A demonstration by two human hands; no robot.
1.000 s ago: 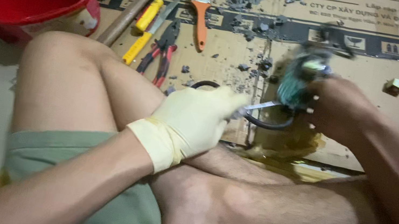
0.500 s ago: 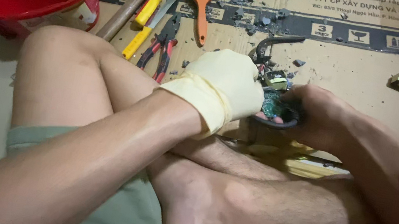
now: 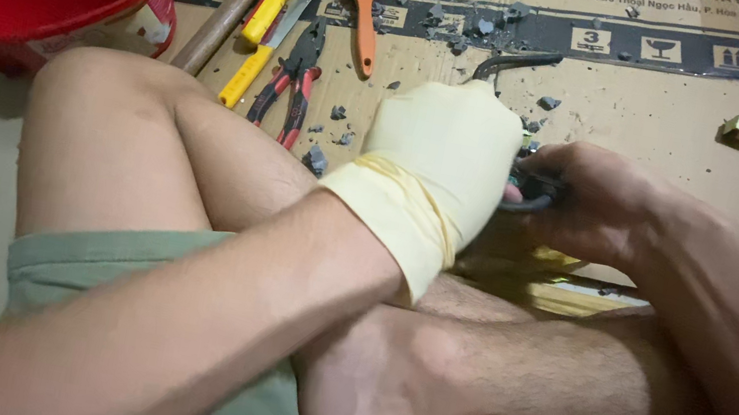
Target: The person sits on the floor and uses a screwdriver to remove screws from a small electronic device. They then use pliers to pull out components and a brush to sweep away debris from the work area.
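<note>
While gloved left hand hides the part, pliers lie nearby.

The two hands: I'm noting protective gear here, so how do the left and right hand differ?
The left hand wears a pale yellow glove, cuff bunched at the wrist; the right hand is bare. The left hand shows its back to the camera and hides what it touches; the right hand grips a small dark object whose edge shows. Both meet over the crossed legs, above the cardboard.
</note>
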